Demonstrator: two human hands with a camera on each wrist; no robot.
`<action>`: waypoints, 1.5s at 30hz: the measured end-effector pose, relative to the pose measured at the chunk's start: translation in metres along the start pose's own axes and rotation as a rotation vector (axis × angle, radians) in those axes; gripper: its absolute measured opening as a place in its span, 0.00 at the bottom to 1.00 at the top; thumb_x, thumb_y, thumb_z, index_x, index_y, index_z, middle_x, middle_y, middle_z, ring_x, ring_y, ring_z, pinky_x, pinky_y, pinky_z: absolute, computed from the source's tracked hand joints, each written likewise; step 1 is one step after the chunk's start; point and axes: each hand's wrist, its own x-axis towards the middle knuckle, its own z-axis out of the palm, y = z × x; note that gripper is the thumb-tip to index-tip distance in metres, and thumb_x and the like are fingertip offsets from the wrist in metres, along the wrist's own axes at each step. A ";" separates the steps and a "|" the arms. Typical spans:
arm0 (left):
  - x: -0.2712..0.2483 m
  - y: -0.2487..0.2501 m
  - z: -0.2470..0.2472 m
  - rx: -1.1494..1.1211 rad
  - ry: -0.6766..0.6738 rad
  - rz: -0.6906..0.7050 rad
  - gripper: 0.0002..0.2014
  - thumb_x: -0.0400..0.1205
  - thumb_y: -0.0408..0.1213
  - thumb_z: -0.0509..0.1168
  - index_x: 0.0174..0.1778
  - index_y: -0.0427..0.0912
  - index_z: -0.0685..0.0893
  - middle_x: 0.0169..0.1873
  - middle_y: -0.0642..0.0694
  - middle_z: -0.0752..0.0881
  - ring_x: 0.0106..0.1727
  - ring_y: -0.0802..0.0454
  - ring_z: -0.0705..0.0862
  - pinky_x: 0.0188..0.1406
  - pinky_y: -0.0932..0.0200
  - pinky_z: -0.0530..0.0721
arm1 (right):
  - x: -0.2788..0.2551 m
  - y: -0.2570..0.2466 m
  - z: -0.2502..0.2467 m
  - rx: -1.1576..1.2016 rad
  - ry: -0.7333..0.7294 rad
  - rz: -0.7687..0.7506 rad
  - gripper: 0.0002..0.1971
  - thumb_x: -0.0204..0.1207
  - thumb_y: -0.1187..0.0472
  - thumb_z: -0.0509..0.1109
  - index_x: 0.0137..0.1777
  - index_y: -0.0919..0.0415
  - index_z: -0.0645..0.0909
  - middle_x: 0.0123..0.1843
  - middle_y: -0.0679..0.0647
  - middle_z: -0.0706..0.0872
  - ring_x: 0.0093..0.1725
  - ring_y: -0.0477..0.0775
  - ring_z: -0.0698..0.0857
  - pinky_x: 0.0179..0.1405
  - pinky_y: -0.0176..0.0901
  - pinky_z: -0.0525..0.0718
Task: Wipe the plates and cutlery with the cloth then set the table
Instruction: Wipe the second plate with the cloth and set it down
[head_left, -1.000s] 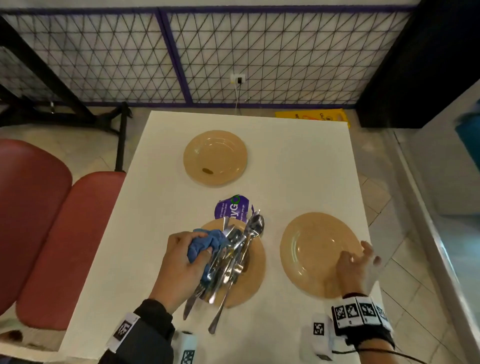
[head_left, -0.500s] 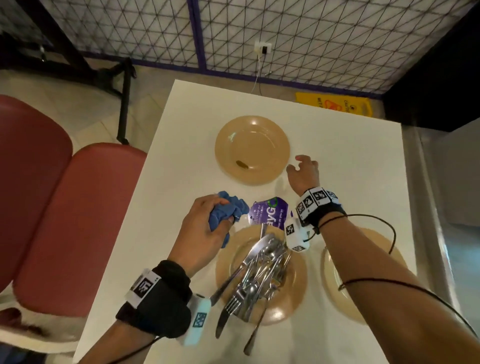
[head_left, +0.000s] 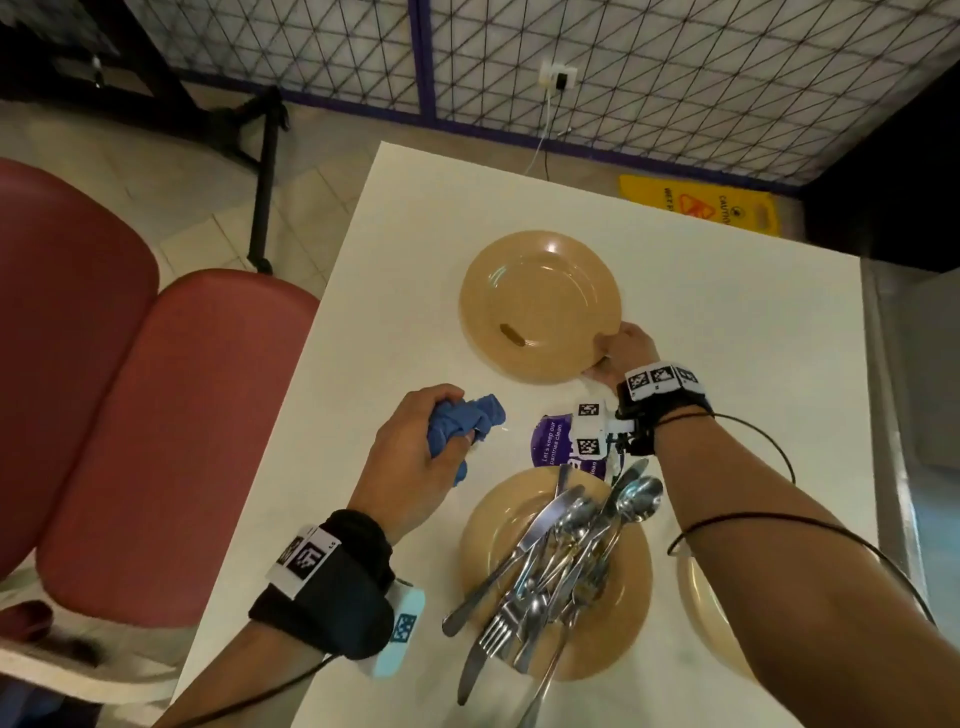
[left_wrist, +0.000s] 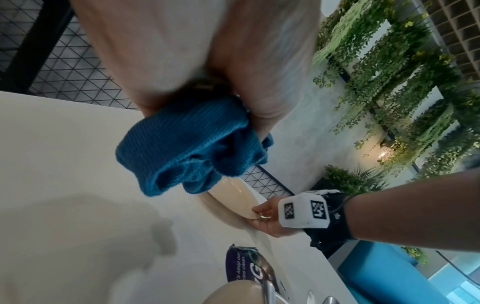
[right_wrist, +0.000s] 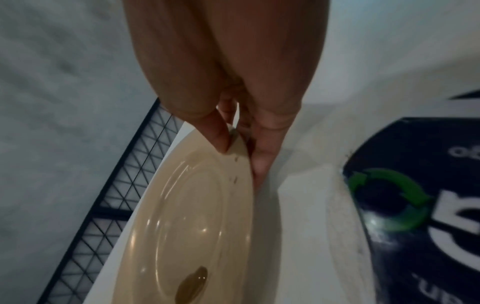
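Since the earlier frame, right hand (head_left: 621, 353) had advanced from beside the far plate (head_left: 540, 304) to pinch its near rim, thumb on top. At left, left hand (head_left: 415, 457) gripped the bunched blue cloth (head_left: 465, 423) above the counter (head_left: 374, 291). Cutlery (head_left: 550, 566) lay heaped on the near plate (head_left: 618, 613); a third plate (head_left: 706, 623) sat rightmost.

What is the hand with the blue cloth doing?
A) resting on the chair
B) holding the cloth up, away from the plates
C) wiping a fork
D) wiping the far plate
B: the left hand grips the bunched blue cloth above bare table, touching neither the far plate nor the cutlery.
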 end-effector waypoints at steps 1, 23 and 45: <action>0.003 0.002 -0.002 0.013 -0.013 0.009 0.19 0.84 0.33 0.68 0.69 0.54 0.77 0.60 0.53 0.83 0.53 0.51 0.87 0.46 0.60 0.87 | -0.006 0.003 -0.002 0.065 -0.031 0.015 0.27 0.75 0.82 0.58 0.72 0.64 0.75 0.62 0.64 0.82 0.58 0.69 0.83 0.47 0.70 0.90; -0.078 0.051 0.120 1.017 -0.300 0.493 0.30 0.83 0.52 0.41 0.83 0.54 0.64 0.86 0.53 0.61 0.87 0.37 0.54 0.83 0.31 0.53 | -0.175 0.103 -0.152 0.467 -0.401 -0.183 0.27 0.79 0.74 0.54 0.73 0.52 0.74 0.66 0.68 0.83 0.61 0.73 0.83 0.58 0.77 0.81; -0.124 0.055 0.131 0.979 -0.065 0.564 0.43 0.81 0.36 0.64 0.88 0.52 0.47 0.88 0.49 0.49 0.87 0.32 0.49 0.78 0.32 0.70 | -0.262 0.104 -0.260 0.205 -0.521 -0.338 0.25 0.64 0.69 0.64 0.60 0.52 0.85 0.51 0.64 0.86 0.47 0.64 0.85 0.35 0.59 0.87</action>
